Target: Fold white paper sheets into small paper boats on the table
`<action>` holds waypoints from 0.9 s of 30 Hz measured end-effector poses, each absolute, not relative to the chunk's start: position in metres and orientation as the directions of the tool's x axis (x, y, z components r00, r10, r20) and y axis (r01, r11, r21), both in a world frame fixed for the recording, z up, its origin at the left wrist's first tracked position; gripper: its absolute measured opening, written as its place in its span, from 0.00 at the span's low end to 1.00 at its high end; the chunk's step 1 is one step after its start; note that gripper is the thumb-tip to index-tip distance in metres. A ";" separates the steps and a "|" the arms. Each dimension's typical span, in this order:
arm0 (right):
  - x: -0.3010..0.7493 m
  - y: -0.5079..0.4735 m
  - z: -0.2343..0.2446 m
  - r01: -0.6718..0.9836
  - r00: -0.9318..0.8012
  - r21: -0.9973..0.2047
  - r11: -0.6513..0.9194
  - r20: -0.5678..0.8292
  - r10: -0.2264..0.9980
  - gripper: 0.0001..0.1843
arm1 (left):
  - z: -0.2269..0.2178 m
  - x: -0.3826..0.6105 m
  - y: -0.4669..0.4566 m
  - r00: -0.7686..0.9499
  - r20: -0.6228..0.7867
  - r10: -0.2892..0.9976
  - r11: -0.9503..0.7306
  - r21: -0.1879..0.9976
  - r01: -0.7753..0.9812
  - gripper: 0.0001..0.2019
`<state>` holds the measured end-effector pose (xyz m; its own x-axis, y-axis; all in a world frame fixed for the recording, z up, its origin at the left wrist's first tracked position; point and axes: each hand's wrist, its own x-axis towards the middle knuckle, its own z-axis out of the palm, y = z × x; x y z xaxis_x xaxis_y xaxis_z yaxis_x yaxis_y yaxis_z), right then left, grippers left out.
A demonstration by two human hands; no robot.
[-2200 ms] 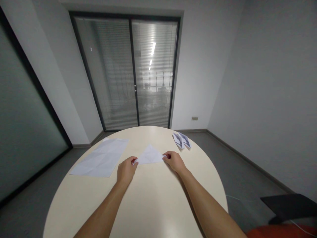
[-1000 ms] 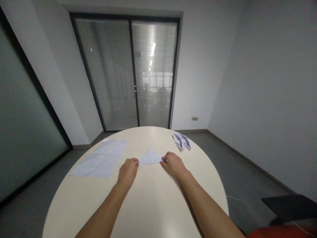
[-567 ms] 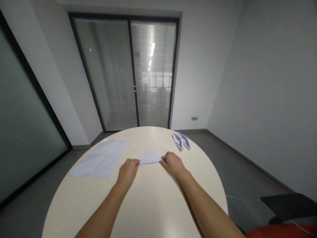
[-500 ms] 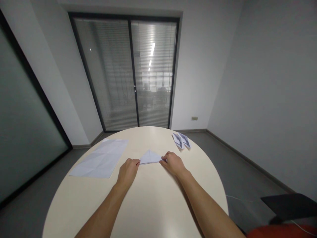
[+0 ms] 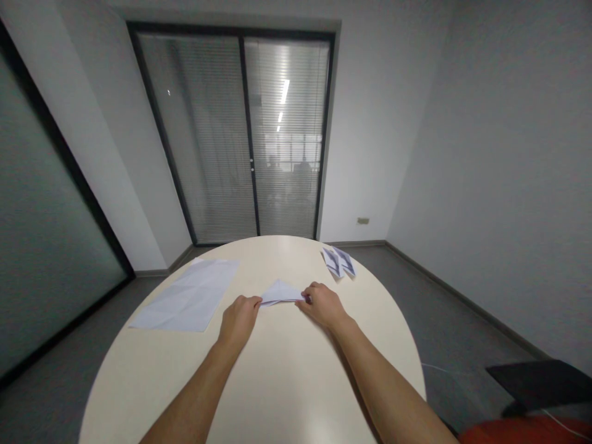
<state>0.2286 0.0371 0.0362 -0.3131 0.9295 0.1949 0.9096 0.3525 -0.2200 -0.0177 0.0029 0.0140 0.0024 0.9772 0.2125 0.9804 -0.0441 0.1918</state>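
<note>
A folded piece of white paper, roughly triangular with its peak pointing away from me, lies between my hands at the middle of the table. My left hand pinches its left corner between thumb and fingers. At the right corner, my right hand grips the paper the same way, covering that tip. The near edge shows layers slightly parted.
A larger creased white sheet lies flat on the round table at the left. Folded printed papers sit near the far right edge. A black panel and something red stand beyond the table at lower right.
The near edge of the folded paper has opened a little and bows upward in the middle. Both hands keep almost the same place and grip.
</note>
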 end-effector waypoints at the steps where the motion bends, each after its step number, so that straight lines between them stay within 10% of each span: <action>1: 0.229 0.037 0.036 0.909 -0.315 -0.221 0.353 0.189 0.930 0.16 | 0.013 -0.018 0.003 0.002 0.215 0.977 -0.044 0.190 0.981 0.16; 27: 0.230 0.039 0.034 0.908 -0.287 -0.255 0.333 0.201 0.937 0.21 | 0.014 -0.017 0.003 0.009 0.231 0.973 -0.054 0.188 0.981 0.16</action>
<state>0.2302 0.0394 0.0336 -0.2866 0.9367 0.2011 0.9078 0.3326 -0.2555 -0.0170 0.0030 0.0136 0.0092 0.9729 0.2312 0.9807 -0.0539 0.1878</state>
